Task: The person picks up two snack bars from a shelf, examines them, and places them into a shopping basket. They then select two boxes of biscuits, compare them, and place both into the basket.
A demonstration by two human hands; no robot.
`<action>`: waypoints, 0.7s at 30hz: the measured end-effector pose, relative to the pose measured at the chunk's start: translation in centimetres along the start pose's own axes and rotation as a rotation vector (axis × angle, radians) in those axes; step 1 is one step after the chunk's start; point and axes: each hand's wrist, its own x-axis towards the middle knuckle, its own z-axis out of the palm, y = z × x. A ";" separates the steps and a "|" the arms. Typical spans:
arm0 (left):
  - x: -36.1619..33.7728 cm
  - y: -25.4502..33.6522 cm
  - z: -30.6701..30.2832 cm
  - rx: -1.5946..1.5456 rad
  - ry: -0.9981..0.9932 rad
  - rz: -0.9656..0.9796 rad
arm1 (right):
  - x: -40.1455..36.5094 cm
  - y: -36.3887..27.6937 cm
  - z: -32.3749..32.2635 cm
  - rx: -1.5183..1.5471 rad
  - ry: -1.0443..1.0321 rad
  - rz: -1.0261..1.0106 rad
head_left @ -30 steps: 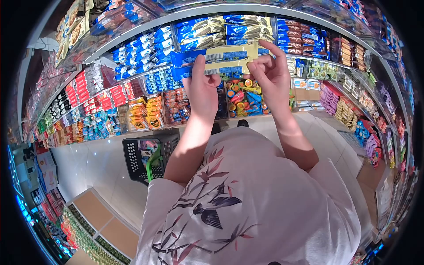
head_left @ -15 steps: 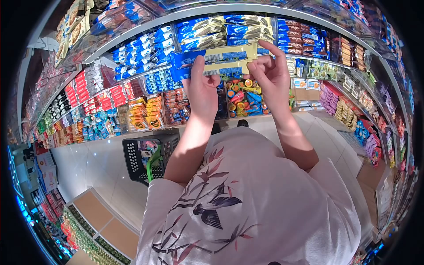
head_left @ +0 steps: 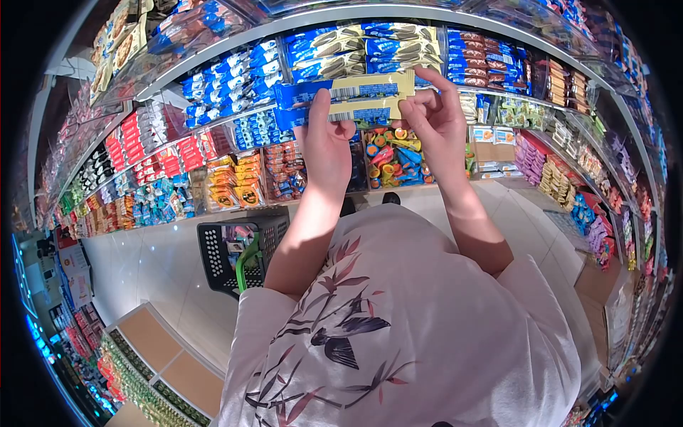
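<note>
Between my two hands is a pair of long, flat snack packets (head_left: 364,92), blue at the left end and pale yellow at the right, with barcodes and small print facing me. My left hand (head_left: 327,146) is closed on the blue end, thumb across the front. At the yellow end, my right hand (head_left: 440,117) pinches the packets with thumb and fingers. Behind them, similar blue and cream packets (head_left: 402,50) lie stacked in a clear shelf bin.
Tiered shelves of wrapped sweets curve around me, with red packets (head_left: 191,155) at left and purple ones (head_left: 530,158) at right. A black basket with a green handle (head_left: 249,265) stands on the floor to my left. Cardboard boxes (head_left: 596,288) sit at right.
</note>
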 end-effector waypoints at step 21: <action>-0.9 -0.1 0.8 0.102 -0.047 0.016 | -0.1 -0.5 -0.5 0.225 -0.038 0.298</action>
